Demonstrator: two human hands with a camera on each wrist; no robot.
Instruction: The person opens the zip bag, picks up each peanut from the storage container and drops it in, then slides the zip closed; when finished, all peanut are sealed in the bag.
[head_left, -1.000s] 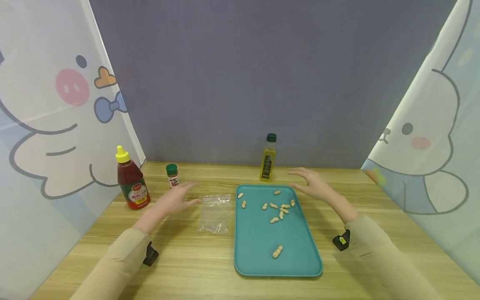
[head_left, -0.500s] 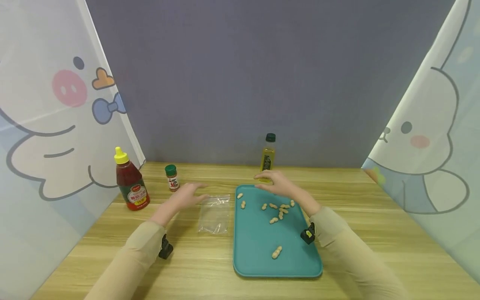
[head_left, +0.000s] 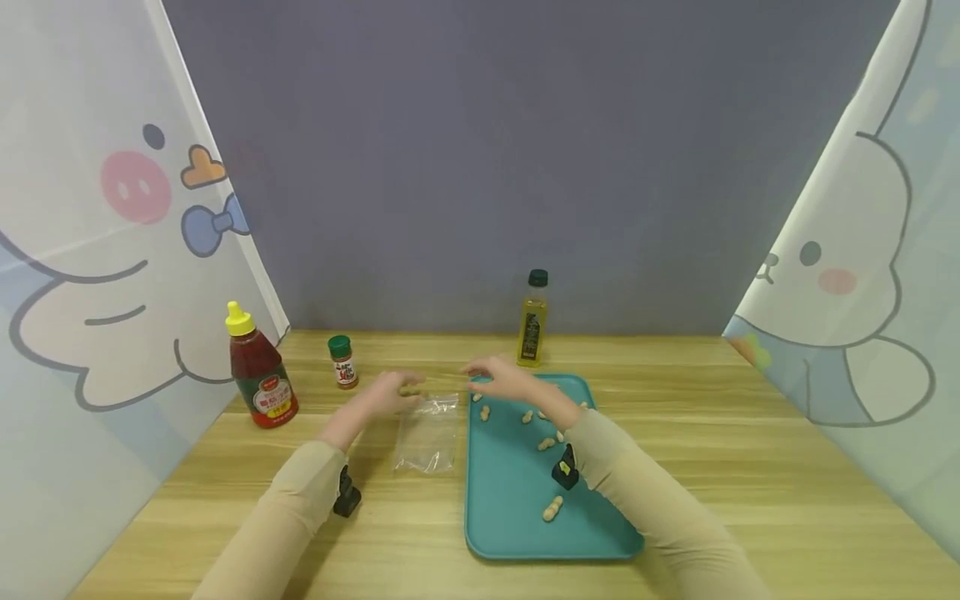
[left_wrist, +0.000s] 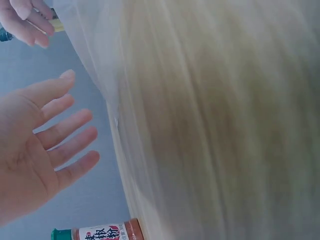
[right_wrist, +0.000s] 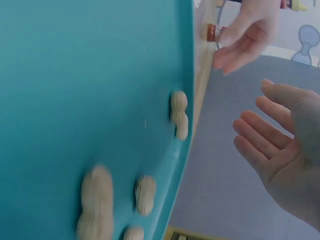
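Observation:
A clear zip bag (head_left: pixel 426 437) lies flat on the wooden table, left of a teal tray (head_left: pixel 510 533). My left hand (head_left: pixel 386 396) hovers at the bag's upper left corner, its fingers spread and holding nothing in the left wrist view. Over the tray's far left corner reaches my right hand (head_left: pixel 504 380), fingers loosely extended and the palm bare in the right wrist view. Several unshelled peanuts lie scattered in the tray, one peanut (head_left: pixel 552 508) near its front and another peanut (right_wrist: pixel 179 115) by the rim. My right arm hides some of them.
A ketchup bottle (head_left: pixel 262 375) with a yellow cap stands at the left. Beside it is a small spice jar (head_left: pixel 343 367) with a green lid. An oil bottle (head_left: pixel 532 325) stands behind the tray, before a grey back panel (head_left: pixel 480 167).
My right hand has swept left from beyond the tray's right side to its far left corner. My left hand has moved slightly right, toward the bag.

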